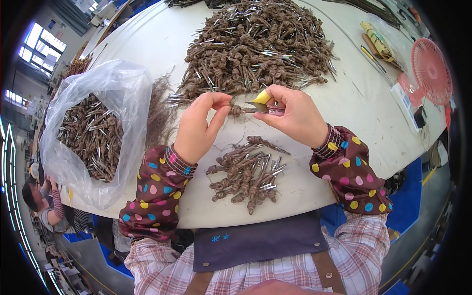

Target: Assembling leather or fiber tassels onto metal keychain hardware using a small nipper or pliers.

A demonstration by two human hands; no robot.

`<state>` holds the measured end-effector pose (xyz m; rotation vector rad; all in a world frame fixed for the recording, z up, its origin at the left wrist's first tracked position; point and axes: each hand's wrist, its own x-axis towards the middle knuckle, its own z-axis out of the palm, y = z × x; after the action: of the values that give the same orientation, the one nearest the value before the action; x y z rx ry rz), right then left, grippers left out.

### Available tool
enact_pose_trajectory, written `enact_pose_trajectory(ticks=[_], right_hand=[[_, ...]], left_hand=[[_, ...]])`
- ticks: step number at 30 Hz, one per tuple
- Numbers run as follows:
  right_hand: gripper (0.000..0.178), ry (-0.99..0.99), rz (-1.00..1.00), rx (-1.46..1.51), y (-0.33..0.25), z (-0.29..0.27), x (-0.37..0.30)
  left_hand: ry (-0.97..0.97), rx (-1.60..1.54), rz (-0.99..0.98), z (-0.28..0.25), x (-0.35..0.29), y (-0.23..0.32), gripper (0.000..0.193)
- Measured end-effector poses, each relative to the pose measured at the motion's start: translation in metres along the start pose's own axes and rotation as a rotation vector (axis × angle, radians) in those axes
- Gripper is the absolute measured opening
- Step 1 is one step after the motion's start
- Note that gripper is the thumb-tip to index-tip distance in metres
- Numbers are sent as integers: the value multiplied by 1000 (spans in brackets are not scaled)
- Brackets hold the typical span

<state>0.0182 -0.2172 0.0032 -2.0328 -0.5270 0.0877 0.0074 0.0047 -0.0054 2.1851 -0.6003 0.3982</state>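
Observation:
Above the middle of the white table, my left hand (197, 127) pinches one end of a brown knotted cord (237, 110) between thumb and fingertips. My right hand (299, 115) is closed around thread snips (262, 97) with a yellow-wrapped grip, their blades right beside the cord's knot. Part of the snips is hidden by my fingers. A large heap of similar brown knotted cords (255, 46) with shiny metal tips lies beyond my hands. Closer to me, between my forearms, is a smaller pile of these cords (246, 179).
At the left stands an open clear plastic bag (130, 93) holding many more cords. Loose brown fibres (160, 110) lie beside it. A pink fan (431, 71) and a yellow package (381, 44) are at the right. Another person (46, 201) sits at the far left.

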Motion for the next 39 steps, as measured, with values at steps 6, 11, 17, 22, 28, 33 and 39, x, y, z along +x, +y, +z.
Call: enact_pose_trajectory(ticks=[6,11,17,22,28,33,39], right_hand=[[24,18,-143,-182,-2,-3,-5],[24,15,-108,-137,-4,-1,-4],[25,43,-203,-145,0,3,-4],[28,-28,-233,-119,5,-5,-1],[31,-145,-227,57,8,-12,2],[36,-91,-265,101,11,-6,3],[45,147,-227,-16,-9,-7,-4]], left_hand=[[-166,298,258,-7,6,15,25],[-122,146,197,-3,2,16,16],[-94,61,143,-3,3,15,10],[-265,-25,55,-7,2,12,6],[-539,-522,-215,-3,-5,3,5],[-594,-938,-312,0,-6,7,9],[-307,-661,-290,2,-3,-2,12]])
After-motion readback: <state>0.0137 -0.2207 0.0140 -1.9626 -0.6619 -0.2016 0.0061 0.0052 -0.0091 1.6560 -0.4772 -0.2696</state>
